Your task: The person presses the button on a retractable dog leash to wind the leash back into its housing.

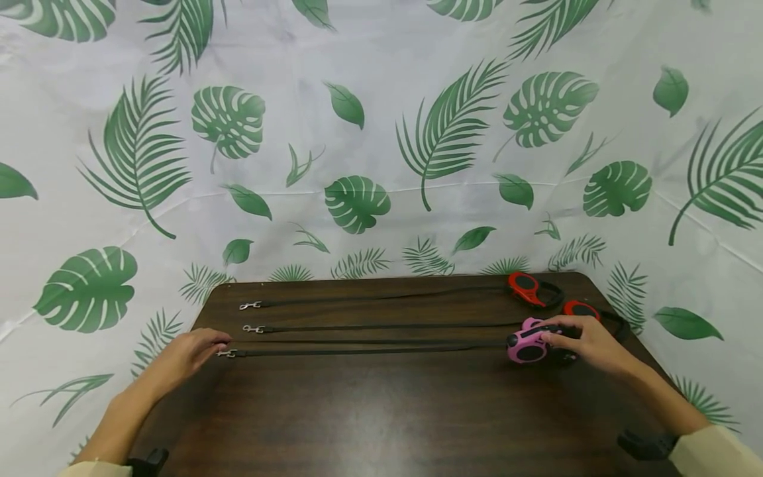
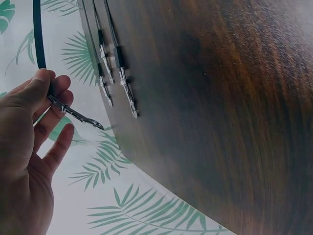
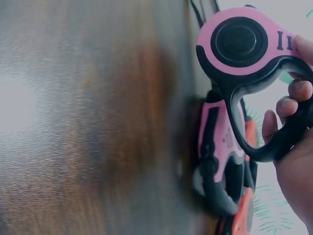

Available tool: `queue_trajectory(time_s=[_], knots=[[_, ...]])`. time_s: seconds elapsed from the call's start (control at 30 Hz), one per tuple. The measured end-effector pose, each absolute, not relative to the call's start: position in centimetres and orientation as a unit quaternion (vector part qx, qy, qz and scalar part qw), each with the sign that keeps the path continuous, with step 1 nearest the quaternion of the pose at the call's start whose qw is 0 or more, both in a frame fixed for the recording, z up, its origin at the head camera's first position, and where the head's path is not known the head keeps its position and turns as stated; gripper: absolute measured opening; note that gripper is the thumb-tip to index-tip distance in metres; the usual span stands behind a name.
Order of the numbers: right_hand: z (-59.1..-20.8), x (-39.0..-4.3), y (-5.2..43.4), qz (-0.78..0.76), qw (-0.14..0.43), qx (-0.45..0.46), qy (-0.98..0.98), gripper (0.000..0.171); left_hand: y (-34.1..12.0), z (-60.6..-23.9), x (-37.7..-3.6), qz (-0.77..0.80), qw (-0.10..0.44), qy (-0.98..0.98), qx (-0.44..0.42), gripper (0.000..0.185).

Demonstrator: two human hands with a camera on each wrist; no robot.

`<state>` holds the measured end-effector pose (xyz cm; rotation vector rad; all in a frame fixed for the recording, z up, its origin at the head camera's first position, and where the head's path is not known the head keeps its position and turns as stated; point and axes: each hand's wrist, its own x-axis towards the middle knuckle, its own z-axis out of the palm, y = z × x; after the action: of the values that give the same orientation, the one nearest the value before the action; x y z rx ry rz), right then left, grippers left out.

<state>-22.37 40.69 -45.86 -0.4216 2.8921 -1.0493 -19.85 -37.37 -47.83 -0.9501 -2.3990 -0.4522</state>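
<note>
At a dark wooden table (image 1: 381, 411) set against a leaf-printed backdrop (image 1: 357, 132), my left hand (image 1: 187, 354) pinches the metal clip (image 2: 76, 113) of a black leash strap (image 2: 36, 34) between thumb and forefinger at the table's left edge, the remaining fingers loosely spread below it. In the left wrist view the clip juts out from my fingertips (image 2: 63, 95), clear of the tabletop, with the strap rising away from the thumb.

My right hand (image 1: 587, 344) grips a pink retractable leash handle (image 3: 244, 54) near the right end of the table; the fingers (image 3: 293, 93) curl through its black grip loop, with a fingertip lying at the handle's upper edge. A second pink handle (image 3: 220, 156) sits just beneath it on the wood, and the head view shows the pink casing (image 1: 527, 341) just left of my knuckles.

Four black straps run side by side across the table toward the handles. Three of them end in silver clips (image 2: 122, 88) resting on the wood near the left edge. Two red leash handles lie behind the pink pair: one (image 1: 527, 289) near the back right corner, the other (image 1: 581, 309) just beyond my right hand. A wrist mount (image 1: 646, 445) shows at the right cuff.
</note>
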Motion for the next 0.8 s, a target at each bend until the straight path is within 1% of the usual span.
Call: queue_trajectory(time_s=[0.17,0.23,0.37,0.6,0.8], knots=[[-45.0,-22.7,41.1,-0.355,0.000,-0.142,0.924,0.028,-37.0,-47.7,-20.1,-0.172,0.267,-0.879,-0.356,0.033],[-44.9,-22.7,41.3,-0.374,-0.005,-0.146,0.916,0.025,-36.9,-47.6,-20.2,-0.176,0.273,-0.875,-0.359,0.030],[-44.8,-22.9,41.9,-0.417,-0.003,-0.150,0.896,0.024,-36.4,-47.3,-20.6,-0.181,0.279,-0.868,-0.369,0.026],[-44.9,-23.6,42.6,-0.543,0.032,-0.135,0.828,0.026,-35.9,-46.7,-20.9,-0.186,0.277,-0.867,-0.370,0.032],[-44.8,-24.1,43.1,-0.580,0.042,-0.152,0.799,0.026,-35.5,-46.5,-21.0,-0.186,0.281,-0.863,-0.377,0.036]])
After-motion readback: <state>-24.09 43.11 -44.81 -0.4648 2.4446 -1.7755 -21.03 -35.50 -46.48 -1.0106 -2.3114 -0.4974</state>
